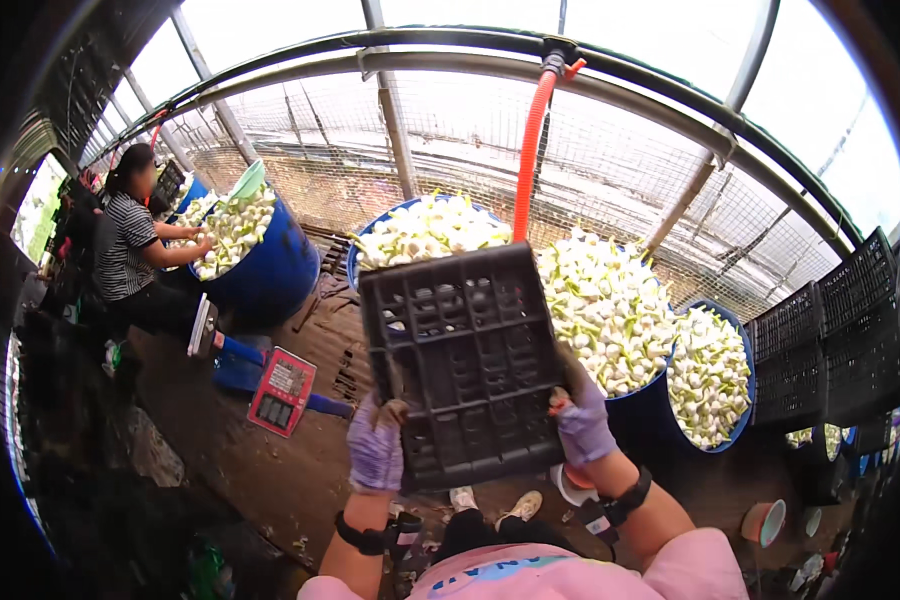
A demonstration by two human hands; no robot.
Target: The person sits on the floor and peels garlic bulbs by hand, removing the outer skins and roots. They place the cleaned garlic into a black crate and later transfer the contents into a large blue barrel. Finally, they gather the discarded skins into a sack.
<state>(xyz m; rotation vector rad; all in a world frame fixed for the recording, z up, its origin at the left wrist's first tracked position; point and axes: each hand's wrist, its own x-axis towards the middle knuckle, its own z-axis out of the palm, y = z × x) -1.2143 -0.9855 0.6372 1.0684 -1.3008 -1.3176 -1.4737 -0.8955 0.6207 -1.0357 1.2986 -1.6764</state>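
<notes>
A black slatted plastic crate [470, 375] is held up in front of me, its gridded face toward me. My left hand [376, 445], in a purple glove, grips its lower left edge. My right hand [582, 415], gloved the same way, is closed on the right edge. Just beyond the crate are heaped white bulbs with green stems, like garlic [610, 315], filling a large blue barrel. More bulbs fill a barrel behind the crate's top [435, 230] and a blue barrel [742, 345] to the right. The crate hides part of these barrels.
A person [135, 235] sits at the left, hands in bulbs in a tilted blue barrel [280, 265]. A platform scale with a red display panel [282, 392] stands left of the crate. A red hose [532, 150] hangs behind. Black crates [825, 330] are stacked right; a bowl [763, 522] is lower right.
</notes>
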